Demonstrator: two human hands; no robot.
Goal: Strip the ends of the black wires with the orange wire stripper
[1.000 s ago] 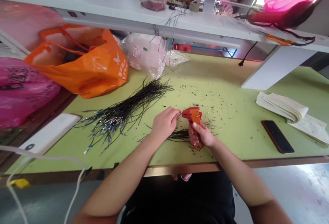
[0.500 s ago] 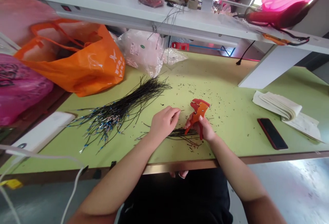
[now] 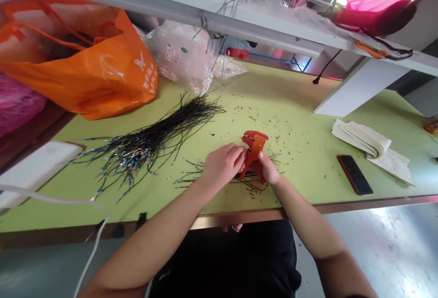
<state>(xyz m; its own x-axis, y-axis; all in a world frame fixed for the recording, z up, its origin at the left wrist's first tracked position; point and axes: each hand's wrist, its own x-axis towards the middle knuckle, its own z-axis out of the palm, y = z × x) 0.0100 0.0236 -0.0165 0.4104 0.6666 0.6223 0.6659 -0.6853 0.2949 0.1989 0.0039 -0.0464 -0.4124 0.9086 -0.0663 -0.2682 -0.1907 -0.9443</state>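
Observation:
In my right hand [image 3: 269, 170] is an orange and red wire stripper [image 3: 257, 145], its jaws pointing up and to the left. My fingers wrap its handles. My left hand [image 3: 224, 163] is closed in a pinch beside the stripper's jaws. The black wire in that pinch is mostly hidden by the fingers. Beneath both hands lies a small bunch of black wires [image 3: 191, 180], partly covered by them. A larger bundle of black wires [image 3: 167, 129] with blue and metallic ends spreads to the left. Small dark clippings [image 3: 253, 117] are scattered beyond the stripper.
An orange bag [image 3: 112, 74] and a clear plastic bag [image 3: 185, 56] stand at the back left. At right lie a phone [image 3: 355, 175] and folded cloth [image 3: 366, 138]. A white box [image 3: 37, 170] sits at the left edge. The white shelf [image 3: 273, 28] crosses above the table.
My left hand has moved right, up against the stripper held in my right hand. The wire tip that stuck out from the left fingers no longer shows. The camera view has shifted slightly.

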